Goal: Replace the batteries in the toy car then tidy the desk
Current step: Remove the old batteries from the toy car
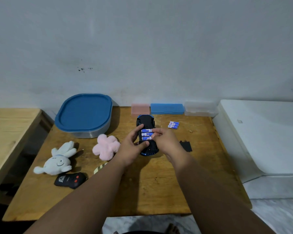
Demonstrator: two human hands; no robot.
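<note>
A blue toy car (146, 121) lies upside down in the middle of the wooden desk (142, 191), its battery bay uncovered. Three blue-and-white batteries (146, 134) sit side by side in the bay. My left hand (131, 146) grips the car's left side, thumb on its underside. My right hand (166, 141) pinches the right ends of the batteries with its fingertips. A pack of spare batteries (173, 124) lies to the right of the car. The black battery cover (186, 146) rests on the desk beside my right wrist.
A blue-lidded container (84, 114) stands at the back left. Pink (140, 109), blue (167, 108) and clear (200, 108) boxes line the wall. A pink plush (106, 146), a white plush (57, 160) and a black remote (70, 179) lie on the left. A white appliance (264, 137) borders the right.
</note>
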